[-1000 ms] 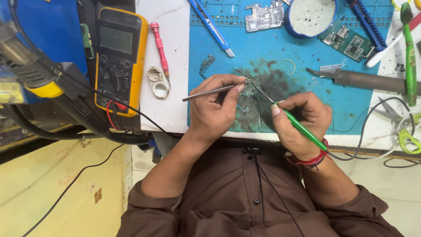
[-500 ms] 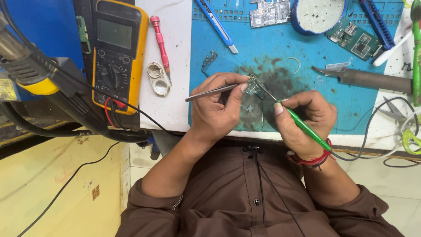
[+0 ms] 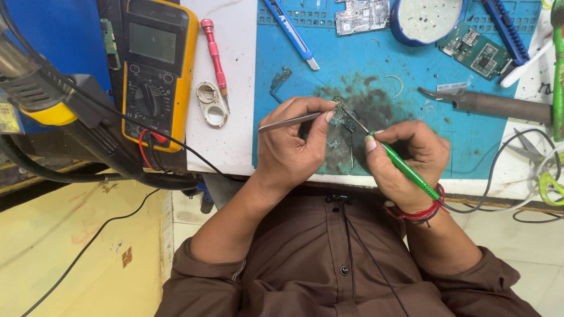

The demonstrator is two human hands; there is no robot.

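Observation:
My left hand pinches metal tweezers, whose tips rest on a small green circuit board lying on the stained blue work mat. In my right hand is a green-handled soldering iron, held like a pen, its thin metal tip touching the same board. Both hands rest near the front edge of the mat, close together.
A yellow multimeter with leads lies at the left, beside a red screwdriver and a white ring part. A blue utility knife, more circuit boards, a round blue tin and pliers lie beyond.
My hands keep the same grip on the tweezers and the iron. The view has shifted slightly, so the bench sits lower in frame.

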